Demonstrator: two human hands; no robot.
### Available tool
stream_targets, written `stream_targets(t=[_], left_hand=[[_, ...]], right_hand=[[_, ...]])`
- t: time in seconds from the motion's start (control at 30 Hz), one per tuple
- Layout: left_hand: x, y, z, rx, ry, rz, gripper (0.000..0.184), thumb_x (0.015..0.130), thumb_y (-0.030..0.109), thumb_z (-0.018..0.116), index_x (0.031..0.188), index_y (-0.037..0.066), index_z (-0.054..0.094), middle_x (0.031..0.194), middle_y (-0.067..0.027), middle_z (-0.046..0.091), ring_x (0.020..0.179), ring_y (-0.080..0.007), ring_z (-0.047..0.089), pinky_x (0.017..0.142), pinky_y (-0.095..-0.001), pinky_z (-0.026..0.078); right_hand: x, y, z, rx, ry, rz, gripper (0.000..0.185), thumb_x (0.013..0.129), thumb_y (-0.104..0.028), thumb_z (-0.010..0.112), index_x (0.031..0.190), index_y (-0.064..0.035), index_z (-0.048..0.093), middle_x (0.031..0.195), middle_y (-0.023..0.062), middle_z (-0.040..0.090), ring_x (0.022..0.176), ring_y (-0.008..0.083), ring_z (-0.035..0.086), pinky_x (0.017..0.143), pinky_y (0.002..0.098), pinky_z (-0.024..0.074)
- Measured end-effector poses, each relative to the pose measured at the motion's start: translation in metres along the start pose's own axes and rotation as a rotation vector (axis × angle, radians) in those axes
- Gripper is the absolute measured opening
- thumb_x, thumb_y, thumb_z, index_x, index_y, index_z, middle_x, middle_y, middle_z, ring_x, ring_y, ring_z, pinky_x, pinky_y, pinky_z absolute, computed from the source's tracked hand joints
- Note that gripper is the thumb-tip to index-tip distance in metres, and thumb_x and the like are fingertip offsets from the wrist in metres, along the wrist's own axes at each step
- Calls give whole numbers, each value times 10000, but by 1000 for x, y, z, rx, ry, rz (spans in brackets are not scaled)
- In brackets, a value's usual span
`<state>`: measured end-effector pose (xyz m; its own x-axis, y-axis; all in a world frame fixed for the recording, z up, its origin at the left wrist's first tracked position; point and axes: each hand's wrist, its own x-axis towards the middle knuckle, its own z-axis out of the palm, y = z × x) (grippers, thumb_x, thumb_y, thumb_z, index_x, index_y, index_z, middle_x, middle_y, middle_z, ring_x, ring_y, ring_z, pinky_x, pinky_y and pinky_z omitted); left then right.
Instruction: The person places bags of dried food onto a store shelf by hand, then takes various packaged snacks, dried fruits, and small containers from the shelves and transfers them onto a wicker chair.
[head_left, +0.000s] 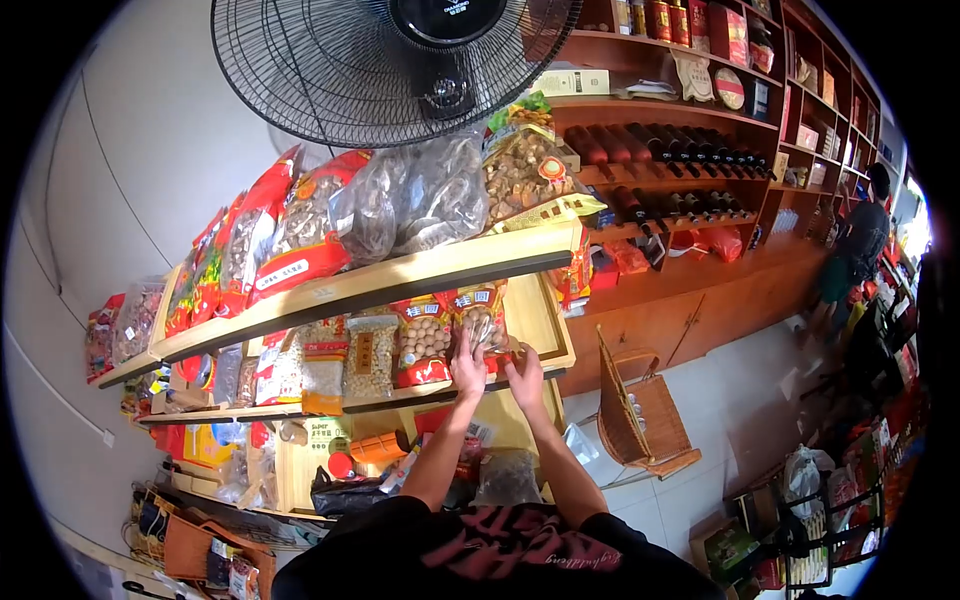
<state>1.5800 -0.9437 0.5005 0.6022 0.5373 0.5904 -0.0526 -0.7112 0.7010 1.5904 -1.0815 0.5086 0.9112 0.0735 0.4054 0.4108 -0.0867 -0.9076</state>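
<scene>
Two red packs of dried longans stand side by side on the middle shelf, a left pack [424,338] and a right pack [478,300]. My left hand [468,368] lies on the front of the right pack, fingers stretched over its clear window. At that pack's lower right corner is my right hand [525,380], its fingers bent and closed at the edge; the fingertips are small in view. Left of the longans stand a clear bag of pale kernels [370,357] and a smaller orange-and-white pack [323,383].
A black fan [450,95] hangs over the top shelf [340,290], which carries bulky bags of dried goods. Below are a lower bin with an orange item [378,447]. A wicker basket [645,420] stands right, before a wooden cabinet [640,340]. Another person [862,240] is farther right.
</scene>
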Motion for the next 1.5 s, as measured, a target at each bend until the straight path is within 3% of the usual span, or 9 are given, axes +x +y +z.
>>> stream_targets(t=[0.17, 0.27, 0.33, 0.8, 0.87, 0.93, 1.07, 1.27, 1.5], left_hand=[[2, 7, -11, -32, 35, 71, 465, 796, 54, 580, 1242, 2, 459, 1332, -214, 386, 1234, -351, 377, 1010, -381, 330], [1, 15, -15, -66, 18, 72, 472, 778, 36, 591, 1232, 1, 470, 1311, -211, 415, 1229, -353, 383, 1006, -392, 334], [-2, 21, -16, 12, 74, 158, 470, 763, 45, 621, 1212, 4, 489, 1174, -216, 532, 1078, -346, 527, 907, -372, 426], [-11, 50, -45, -207, 81, 104, 119, 770, -34, 587, 863, 5, 649, 907, -159, 656, 822, -266, 657, 707, -325, 509], [-10, 53, -56, -79, 55, 153, 137, 772, -58, 570, 868, 7, 644, 856, -149, 661, 804, -243, 662, 697, -316, 509], [10, 12, -24, -445, 92, -26, 309, 747, -92, 581, 1041, 1, 586, 898, -158, 656, 804, -225, 657, 696, -286, 511], [10, 17, -38, 20, -159, -110, 635, 675, 89, 715, 1237, 3, 433, 1144, -215, 554, 1036, -291, 564, 872, -358, 453], [16, -12, -28, 115, -234, -334, 653, 648, 341, 753, 1133, -20, 506, 1090, -191, 588, 1007, -313, 568, 868, -367, 436], [14, 16, -37, 137, -428, -362, 538, 734, 372, 660, 1108, 8, 530, 1060, -234, 587, 1036, -364, 547, 888, -409, 417]], right_hand=[[-1, -6, -3, 51, -37, 133, 452, 770, -186, 625, 1162, -7, 486, 948, 159, 611, 817, 226, 603, 725, 327, 479], [-11, 3, 0, 36, -26, 90, 466, 759, -158, 625, 1159, 23, 467, 925, 185, 621, 885, 278, 614, 781, 355, 472], [-16, 10, 4, 50, -45, 71, 473, 758, -160, 625, 1161, 25, 462, 958, 193, 612, 911, 287, 604, 797, 362, 465], [-5, 22, 2, 181, 20, 148, 640, 747, -229, 672, 1248, 34, 371, 1222, 234, 472, 1153, 317, 462, 953, 353, 374], [-16, 42, 4, 275, -88, 187, 701, 752, -263, 687, 1274, 47, 337, 1275, 232, 423, 1204, 306, 412, 992, 355, 336], [-9, 36, 8, 445, -62, 245, 696, 752, -256, 690, 1275, 51, 347, 1263, 206, 441, 1197, 271, 418, 998, 347, 328], [-24, 33, 4, 344, -183, 168, 579, 789, -209, 643, 1257, 14, 387, 1214, 150, 484, 1132, 227, 453, 940, 330, 368], [-21, 27, -3, 396, -203, 173, 496, 804, -145, 609, 1214, 47, 408, 1115, 134, 543, 1060, 202, 501, 921, 306, 381], [-23, 32, -10, 425, -202, 207, 468, 808, -129, 590, 1211, 38, 420, 1168, 132, 519, 1084, 206, 490, 938, 312, 372]])
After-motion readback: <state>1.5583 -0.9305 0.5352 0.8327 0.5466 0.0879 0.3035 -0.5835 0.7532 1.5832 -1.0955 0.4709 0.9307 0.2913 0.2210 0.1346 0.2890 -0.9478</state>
